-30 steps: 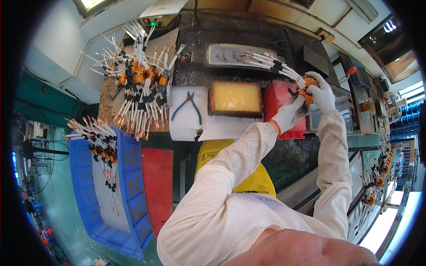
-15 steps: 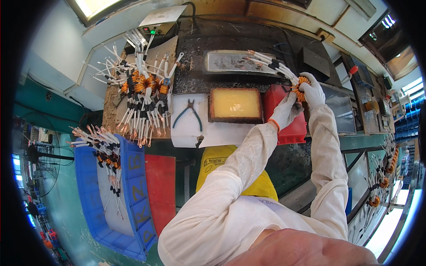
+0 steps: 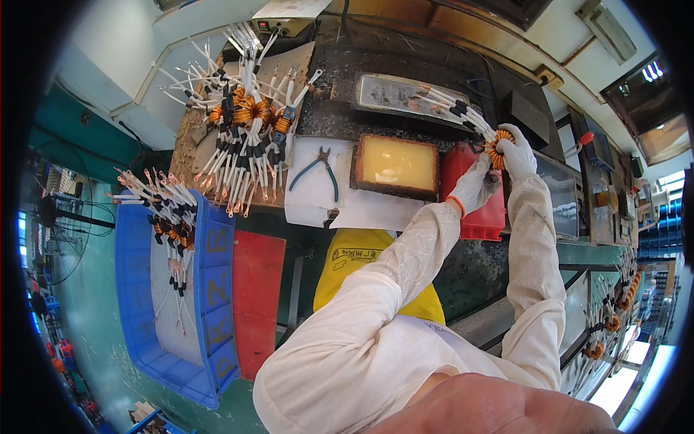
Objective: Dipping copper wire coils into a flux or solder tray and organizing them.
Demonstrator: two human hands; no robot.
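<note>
Both my hands wear white gloves and hold one copper-wound ring coil [image 3: 496, 148] with several white-sleeved leads [image 3: 452, 108] fanning out to the upper left. My left hand [image 3: 473, 186] grips it from below, my right hand [image 3: 517, 153] from the right side. The coil hangs over a red box [image 3: 473, 210] beside a shallow tray of yellow liquid [image 3: 396, 166]. The lead tips reach over a flat grey metal tray [image 3: 394, 94].
A heap of the same coils [image 3: 242, 141] lies on the bench at the left, with blue-handled pliers [image 3: 318, 170] on white paper. More coils [image 3: 170, 217] rest in a blue bin [image 3: 210, 304] lower left. Further coils [image 3: 600, 340] hang at the right edge.
The view has shifted slightly; both hands with the coil have stayed over the red box, the leads now angled toward the grey tray.
</note>
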